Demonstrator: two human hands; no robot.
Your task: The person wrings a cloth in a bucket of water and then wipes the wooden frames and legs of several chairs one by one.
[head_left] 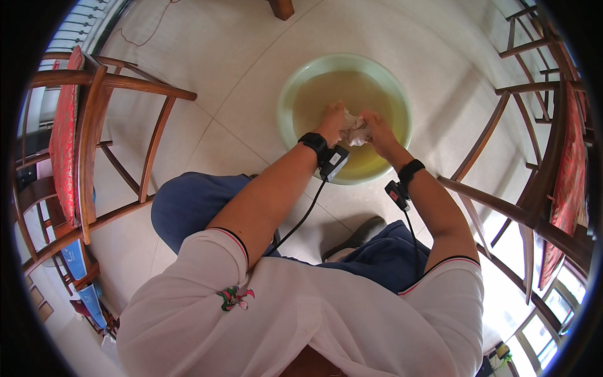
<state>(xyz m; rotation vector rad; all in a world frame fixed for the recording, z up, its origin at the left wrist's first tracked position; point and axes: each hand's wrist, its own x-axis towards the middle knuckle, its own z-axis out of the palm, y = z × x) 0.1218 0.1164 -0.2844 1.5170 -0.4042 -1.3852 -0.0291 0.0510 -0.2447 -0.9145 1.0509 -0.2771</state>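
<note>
on a pale tiled floor [242,75], just ahead of a seated or crouching person, sits a round, light green basin [287,116] of cloudy, yellowish water [320,94]. seen from the person's own head, it lies between the two forearms' reach, probably placed there so both hands can meet over it without stretching.

the pale cloth [357,134], bunched and creased, is inside the basin's rim, between the hands; whether it touches the water or hangs just above it, i cannot tell. the left hand [333,122] has its fingers curled in and pinching the cloth's left side. the right hand [379,130] has its fingers bent and closed on the right side, though its fingertips are partly hidden in the folds. gripping from both sides likely steadies the limp fabric, and being over the basin would let drips fall back in.

each wrist wears a black strap with a small dark box, its cable trailing toward the body. the blue-trousered knees [191,204] are parted, apparently leaving the arms room. wooden chairs with red cushions stand at left [65,141] and right [567,182], well apart from the basin.
</note>
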